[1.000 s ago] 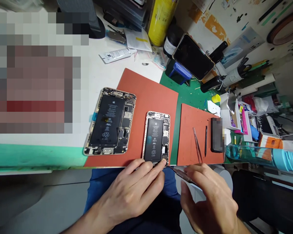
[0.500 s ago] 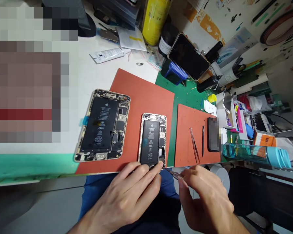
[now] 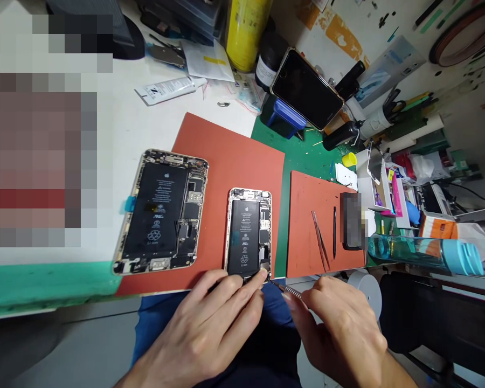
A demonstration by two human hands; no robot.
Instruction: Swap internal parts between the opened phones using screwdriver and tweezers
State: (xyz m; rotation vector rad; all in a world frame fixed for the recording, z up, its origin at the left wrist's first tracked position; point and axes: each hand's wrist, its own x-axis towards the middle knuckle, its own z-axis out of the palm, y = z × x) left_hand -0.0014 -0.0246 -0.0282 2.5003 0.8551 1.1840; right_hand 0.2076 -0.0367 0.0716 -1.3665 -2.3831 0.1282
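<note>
Left hand (image 3: 220,318): touches small phone (image 3: 246,234) at six o'clock; whether gripping, we cannot tell.
Right hand (image 3: 339,315): grips tool (image 3: 292,291), phone's five o'clock.

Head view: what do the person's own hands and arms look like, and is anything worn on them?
The left hand and right hand are both ungloved, with no rings, watch, cables or markings that I can make out. The forearms show no sleeves as far as the picture reaches; anything higher is out of view.
</note>
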